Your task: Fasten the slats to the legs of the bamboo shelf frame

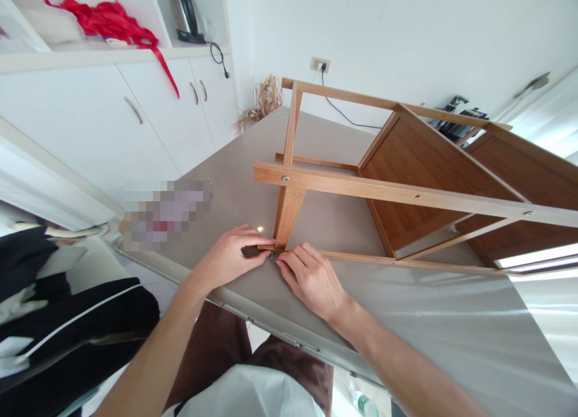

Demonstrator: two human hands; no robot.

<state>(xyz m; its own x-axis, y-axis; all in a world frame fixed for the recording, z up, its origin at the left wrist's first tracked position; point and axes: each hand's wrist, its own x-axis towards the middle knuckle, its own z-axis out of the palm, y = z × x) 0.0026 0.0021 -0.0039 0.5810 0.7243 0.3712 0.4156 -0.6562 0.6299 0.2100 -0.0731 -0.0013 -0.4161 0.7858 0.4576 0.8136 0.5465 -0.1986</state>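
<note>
A wooden shelf frame (338, 188) lies on its side on the grey table, its slim rails joined by crosspieces. My left hand (232, 254) is closed around the left end of the rail nearest me, thumb below and fingers above. Beside it, my right hand (311, 278) is closed in a pinch just under the joint between that rail and the short crosspiece (289, 215). A tiny bit of metal (273, 256) shows by its fingertips; its kind is too small to tell. Round metal fastener heads (285, 178) sit in the upper rail.
The grey tabletop (428, 302) runs right, with a blurred-out item (169, 215) at its left edge. White cabinets (90, 116) carry red ribbon (108, 20) and a kettle (186, 13). Dark clothing (103, 320) lies at left. A black cord (343, 116) hangs from a wall socket.
</note>
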